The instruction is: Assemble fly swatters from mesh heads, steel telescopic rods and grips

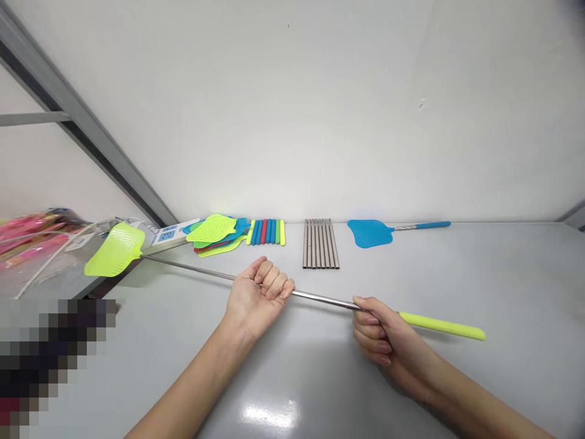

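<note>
from here i see the left hand (pixel 258 299) and right hand (pixel 379 332) both grasping the silver metal rod (pixel 322 298) of a lime-green perforated-plastic fly swatter (pixel 116 251) over the grey tabletop (pixel 479 274), apparently adjusting its length, next needing straight force.

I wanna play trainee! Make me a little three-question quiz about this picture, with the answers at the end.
1. True or false: along the yellow-green swatter, the right hand is nearer the grip than the left hand is.
2. Which lie between the row of coloured handles and the blue swatter: A, metal tubes; B, power strip?
3. How many handles in that row are red?

Key: 1 true; 2 A; 3 one.
</note>
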Demonstrator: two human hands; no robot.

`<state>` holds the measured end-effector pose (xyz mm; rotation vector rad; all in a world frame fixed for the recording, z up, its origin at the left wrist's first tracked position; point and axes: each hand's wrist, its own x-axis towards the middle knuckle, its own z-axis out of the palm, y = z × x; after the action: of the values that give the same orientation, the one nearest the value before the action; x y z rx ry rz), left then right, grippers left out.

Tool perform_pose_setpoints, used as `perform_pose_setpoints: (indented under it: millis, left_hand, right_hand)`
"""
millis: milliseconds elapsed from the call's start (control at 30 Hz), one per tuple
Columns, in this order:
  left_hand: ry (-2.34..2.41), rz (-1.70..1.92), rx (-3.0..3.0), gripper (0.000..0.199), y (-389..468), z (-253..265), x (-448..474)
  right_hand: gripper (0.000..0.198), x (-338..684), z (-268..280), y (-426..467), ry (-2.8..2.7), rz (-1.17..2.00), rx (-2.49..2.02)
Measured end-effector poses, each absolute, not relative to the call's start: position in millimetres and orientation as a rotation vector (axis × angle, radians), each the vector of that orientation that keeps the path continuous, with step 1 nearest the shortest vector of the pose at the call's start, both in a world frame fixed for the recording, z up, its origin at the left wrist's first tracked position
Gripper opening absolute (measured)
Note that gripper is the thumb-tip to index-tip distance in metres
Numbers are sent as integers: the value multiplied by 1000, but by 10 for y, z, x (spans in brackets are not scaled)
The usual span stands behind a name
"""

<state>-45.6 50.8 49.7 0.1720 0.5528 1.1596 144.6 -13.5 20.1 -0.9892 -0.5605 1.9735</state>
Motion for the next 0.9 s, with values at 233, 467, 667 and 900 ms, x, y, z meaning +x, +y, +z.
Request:
perform_pose_setpoints:
  millis: [233,467,667,900]
  left_hand:
    - [563,1183,193,35,530,512,-494]
    - [544,1190,189,35,567,520,-562]
    - [571,1198,170,34,615,545,-649]
    - [550,1254,214,34,626,554,-722]
  right_hand:
    - [35,1471,223,-140,-573,1959,-996]
    - [36,1471,236,-132,-595,1941,-1005]
    - [37,1499,250,-123,-629,1921,-1052]
    - [37,1540,245,-95,-652,1898,-1053]
